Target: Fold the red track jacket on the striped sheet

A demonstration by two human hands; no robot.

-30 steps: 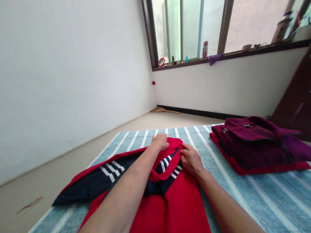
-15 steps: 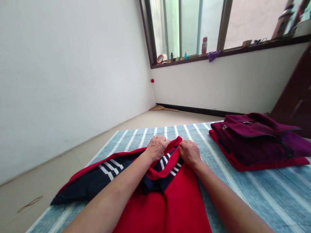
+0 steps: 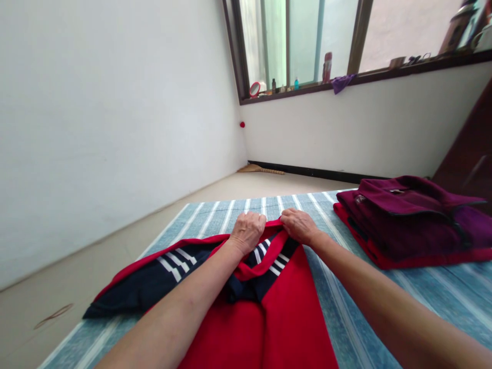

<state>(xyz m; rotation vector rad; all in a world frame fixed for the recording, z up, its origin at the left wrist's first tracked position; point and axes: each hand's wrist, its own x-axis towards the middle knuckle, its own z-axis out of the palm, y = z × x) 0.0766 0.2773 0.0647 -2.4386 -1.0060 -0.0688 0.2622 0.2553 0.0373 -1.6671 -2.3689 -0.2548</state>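
Observation:
A red and navy jacket (image 3: 238,328) with white stripes lies on the striped blue bedding, one navy sleeve stretched out to the left. Its collar end points away from me. My left hand (image 3: 248,231) is closed on the red edge at the collar's left side. Just to the right, my right hand (image 3: 298,225) pinches the same edge at its far right corner. The fingertips of both hands are partly hidden by the cloth and knuckles.
On the right of the striped bedding (image 3: 338,302) sits a stack of folded clothes, a purple jacket (image 3: 407,225) on top of red cloth. Bottles and a round mirror (image 3: 254,89) stand on the windowsill. A broom (image 3: 261,168) lies on the floor by the wall.
The collar edge between my hands is pulled straighter. My right hand has risen slightly at the corner, its forearm swung outward to the right. The view has shifted a little.

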